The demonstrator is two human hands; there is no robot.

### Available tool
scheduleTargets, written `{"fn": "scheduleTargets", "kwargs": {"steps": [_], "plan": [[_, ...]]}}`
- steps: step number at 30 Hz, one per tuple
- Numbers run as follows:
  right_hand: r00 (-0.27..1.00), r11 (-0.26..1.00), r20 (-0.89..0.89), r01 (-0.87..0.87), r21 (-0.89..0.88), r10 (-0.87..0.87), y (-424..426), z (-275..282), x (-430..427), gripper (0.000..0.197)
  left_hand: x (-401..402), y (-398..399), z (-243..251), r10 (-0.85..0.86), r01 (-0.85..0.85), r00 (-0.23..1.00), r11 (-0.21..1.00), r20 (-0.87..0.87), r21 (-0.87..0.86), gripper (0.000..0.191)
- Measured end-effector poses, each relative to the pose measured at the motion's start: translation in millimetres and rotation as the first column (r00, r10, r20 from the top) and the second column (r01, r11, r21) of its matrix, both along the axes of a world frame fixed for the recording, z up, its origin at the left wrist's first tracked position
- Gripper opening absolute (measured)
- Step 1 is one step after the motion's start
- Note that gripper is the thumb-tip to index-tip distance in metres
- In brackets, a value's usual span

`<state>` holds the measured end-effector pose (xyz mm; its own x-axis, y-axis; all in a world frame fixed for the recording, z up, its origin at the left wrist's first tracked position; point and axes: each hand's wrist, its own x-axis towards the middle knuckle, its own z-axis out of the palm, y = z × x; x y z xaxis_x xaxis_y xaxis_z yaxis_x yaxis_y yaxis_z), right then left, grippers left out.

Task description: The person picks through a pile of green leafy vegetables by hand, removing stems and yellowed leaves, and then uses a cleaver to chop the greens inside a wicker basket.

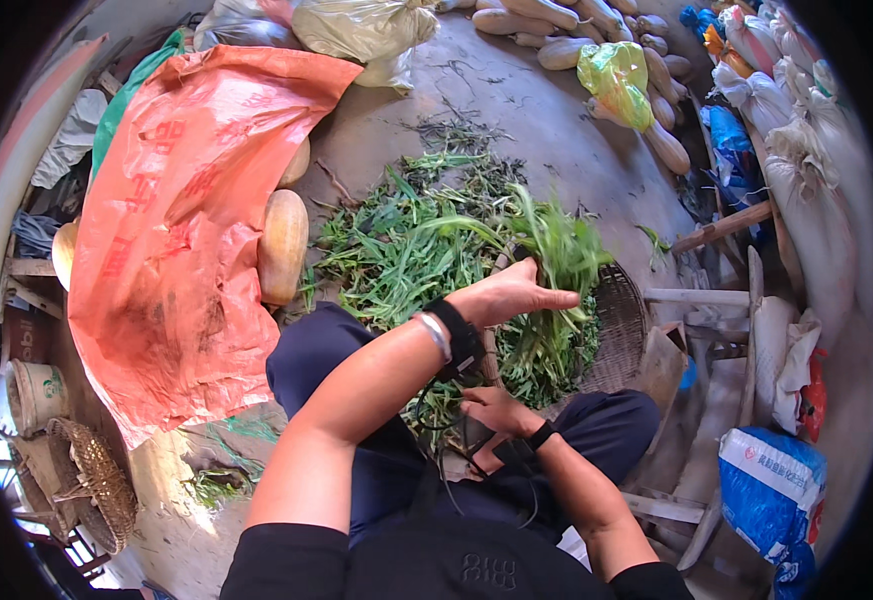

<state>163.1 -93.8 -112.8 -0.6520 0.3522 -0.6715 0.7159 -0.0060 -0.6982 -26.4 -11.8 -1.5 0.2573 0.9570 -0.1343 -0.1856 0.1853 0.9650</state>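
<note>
My left hand [515, 291] is over the left part of a round woven basket [624, 330], with a bunch of leafy green stems [556, 240] at its fingers; the stems are blurred and the thumb stands apart. More cut greens lie in the basket. Below and left of the basket, my right hand [498, 411] is low between my knees, near more greens; its fingertips are partly hidden, and whether it holds anything cannot be told. A large heap of cut greens [406, 247] spreads over the floor beyond my left knee.
An orange woven sack [181, 225] lies at the left beside a long squash [284, 247]. Many squashes [526, 22] are piled at the far right. Wooden frames [695, 298], tied sacks [811, 195] and a blue bag [770, 487] stand along the right. A bucket [37, 397] is at the left.
</note>
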Motion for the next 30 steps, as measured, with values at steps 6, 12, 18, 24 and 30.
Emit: {"fn": "scheduleTargets", "kwargs": {"steps": [6, 12, 18, 24, 30], "plan": [[1.0, 0.962, -0.021, -0.005, 0.273, 0.011, 4, 7, 2, 0.031, 2, 32, -21, -0.126, 0.105, 0.977, 0.986, -0.171, -0.13, 0.034], [0.959, 0.943, -0.04, 0.282, 0.179, -0.279, 54, -43, -14, 0.03, -72, 23, 29, 0.394, -0.416, 0.894, 0.907, 0.212, 0.066, 0.019], [0.873, 0.866, 0.105, 0.444, 0.231, -0.475, 57, -110, -75, 0.062, -126, -12, 54, 0.699, -0.74, 0.616, 0.671, 0.363, -0.037, 0.011], [0.635, 0.755, 0.409, 0.541, 0.371, -0.656, 73, -216, -86, 0.089, -157, -32, 58, 0.76, -0.786, 0.554, 0.612, 0.34, -0.088, 0.012], [0.83, 0.807, -0.072, 0.555, 0.202, -0.553, 89, -177, -108, 0.011, -179, -41, 45, 0.796, -0.817, 0.513, 0.568, 0.322, -0.103, 0.014]]}}
